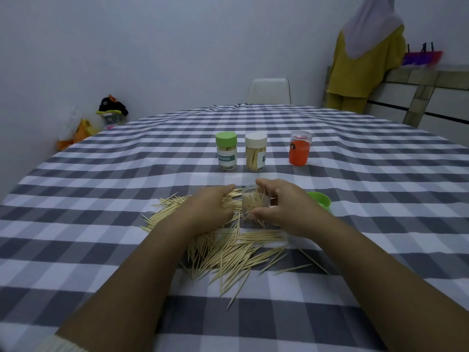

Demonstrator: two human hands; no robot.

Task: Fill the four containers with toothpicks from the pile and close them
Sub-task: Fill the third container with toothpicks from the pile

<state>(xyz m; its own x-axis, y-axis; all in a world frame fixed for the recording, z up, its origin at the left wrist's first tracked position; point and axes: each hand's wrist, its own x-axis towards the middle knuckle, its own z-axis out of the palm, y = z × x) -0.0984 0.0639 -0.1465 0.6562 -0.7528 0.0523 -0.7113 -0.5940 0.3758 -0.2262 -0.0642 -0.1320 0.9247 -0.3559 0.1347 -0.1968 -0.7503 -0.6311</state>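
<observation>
A pile of wooden toothpicks point(228, 247) lies spread on the checked tablecloth before me. My right hand point(281, 207) grips a clear open container point(253, 205) tilted toward the pile, with toothpicks inside it. My left hand point(210, 207) holds a bunch of toothpicks at the container's mouth. A loose green lid point(320, 201) lies just right of my right hand. Farther back stand a green-lidded container point(226, 153) and a white-lidded container point(255, 154), both closed and holding toothpicks, and an orange container point(300, 151) with a clear top.
The table point(101, 189) carries a grey and white checked cloth. A white chair point(269, 91) stands at the far side. A person in yellow clothes point(363, 64) stands at the back right beside a counter. Bags and clutter point(111, 110) sit on the floor at the left.
</observation>
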